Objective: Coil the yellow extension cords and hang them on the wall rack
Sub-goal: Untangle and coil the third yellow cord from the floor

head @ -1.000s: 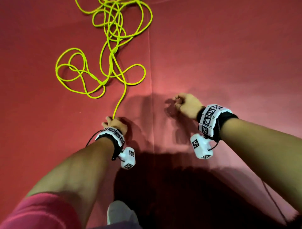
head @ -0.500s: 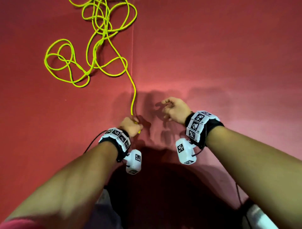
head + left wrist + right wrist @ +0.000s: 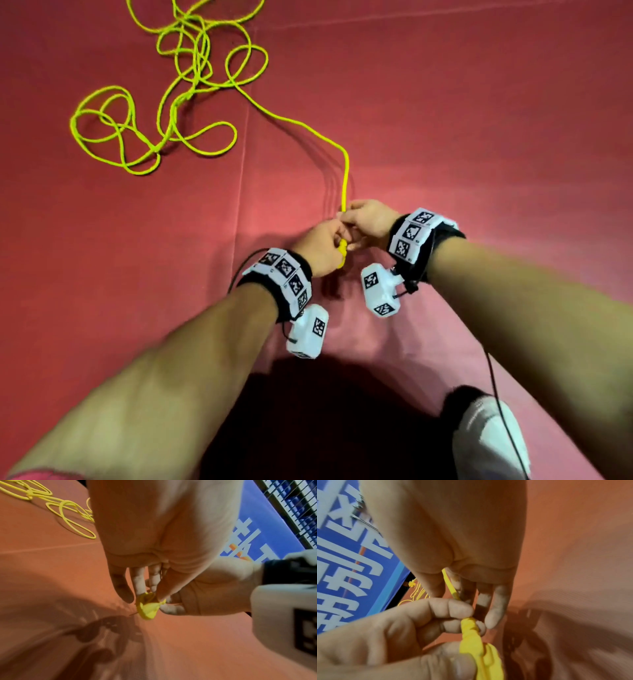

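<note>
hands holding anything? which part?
Both grip the yellow cord: left hand pinches its plug end, right hand holds the cord just above it.

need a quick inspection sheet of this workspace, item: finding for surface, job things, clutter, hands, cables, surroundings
surface: red carpeted floor with a seam line; the person's shadow falls on it.
job's things: thin yellow extension cord lies in loose tangled loops at upper left; one strand runs to the hands, ending in a yellow moulded plug. Wall rack not in view.
clutter: nothing seen.
grippers: left hand pinches the plug; right hand grips the cord just beyond it.
cables: thin black wrist-camera leads trail from both wrists.
surroundings: blue banner with white lettering and a wire mesh grid; white shoe.
</note>
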Tool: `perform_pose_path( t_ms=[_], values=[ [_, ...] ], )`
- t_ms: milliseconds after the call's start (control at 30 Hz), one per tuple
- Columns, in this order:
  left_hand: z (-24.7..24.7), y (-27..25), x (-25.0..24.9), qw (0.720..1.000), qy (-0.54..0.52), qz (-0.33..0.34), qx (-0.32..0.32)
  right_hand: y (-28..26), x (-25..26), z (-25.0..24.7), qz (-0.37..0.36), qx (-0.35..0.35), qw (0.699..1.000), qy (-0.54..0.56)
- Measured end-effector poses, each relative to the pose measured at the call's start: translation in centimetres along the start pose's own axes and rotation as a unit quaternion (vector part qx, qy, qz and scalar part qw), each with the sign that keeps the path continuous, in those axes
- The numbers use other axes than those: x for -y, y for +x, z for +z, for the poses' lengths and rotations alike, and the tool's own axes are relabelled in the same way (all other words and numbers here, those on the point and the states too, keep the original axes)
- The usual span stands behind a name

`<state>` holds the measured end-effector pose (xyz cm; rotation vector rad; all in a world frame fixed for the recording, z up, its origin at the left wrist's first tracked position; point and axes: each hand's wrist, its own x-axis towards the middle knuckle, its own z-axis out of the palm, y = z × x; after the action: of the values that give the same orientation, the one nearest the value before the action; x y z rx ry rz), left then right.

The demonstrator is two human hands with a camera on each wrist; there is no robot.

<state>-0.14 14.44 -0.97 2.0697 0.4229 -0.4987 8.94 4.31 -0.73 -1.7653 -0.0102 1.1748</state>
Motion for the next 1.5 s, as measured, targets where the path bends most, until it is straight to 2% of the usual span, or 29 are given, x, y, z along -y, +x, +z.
perform_pose_path(
  t_ms=[167, 267, 467, 633, 800, 900, 1033, 1167, 1267, 1400, 1500],
  values=[
    [-1.0, -0.1, -0.7, 0.999, 0.032, 0.035, 0.003, -0.7, 1.1, -0.1, -0.013, -0.033, 0.999, -0.04],
    [-2.2, -0.8, -0.9, 0.999, 0.024, 0.041, -0.025, -1.6, 2.3, 0.9, -0.029, -0.054, 0.996, -0.066],
    [-4.8, -3.5, 0.9, 0.997, -0.001, -0.003, -0.083, -2.4, 2.4, 4.5, -0.031, -0.048, 0.998, -0.024],
    [-6.0, -5.6, 2.2, 0.985, -0.036, -0.056, -0.157, -4.4, 2.3, 5.5, -0.022, -0.043, 0.999, 0.004],
    [-6.7, -7.2, 1.7, 0.974, -0.087, -0.068, -0.196, -6.3, 3.0, 5.8, -0.025, 0.003, 1.0, -0.007],
    [-7.4, -7.9, 0.4, 0.966, -0.126, -0.061, -0.22, -7.4, 4.1, 6.2, -0.057, 0.021, 0.998, -0.032],
    [-8.6, -9.8, -2.6, 0.954, -0.222, -0.057, -0.195, -10.3, 6.4, 7.2, -0.108, 0.054, 0.99, -0.071],
    [-9.8, -11.8, -4.8, 0.92, -0.303, -0.063, -0.242, -13.1, 6.9, 7.8, -0.126, 0.102, 0.979, -0.119],
    [-10.2, -13.4, -6.2, 0.91, -0.326, -0.067, -0.247, -15.2, 6.9, 7.8, -0.129, 0.092, 0.977, -0.143],
    [-9.9, -16.1, -8.2, 0.924, -0.303, -0.054, -0.226, -18.6, 8.4, 7.1, -0.134, 0.041, 0.963, -0.229],
    [-9.7, -18.2, -9.5, 0.943, -0.247, -0.017, -0.223, -20.5, 10.0, 6.3, -0.149, -0.025, 0.975, -0.165]
  ],
)
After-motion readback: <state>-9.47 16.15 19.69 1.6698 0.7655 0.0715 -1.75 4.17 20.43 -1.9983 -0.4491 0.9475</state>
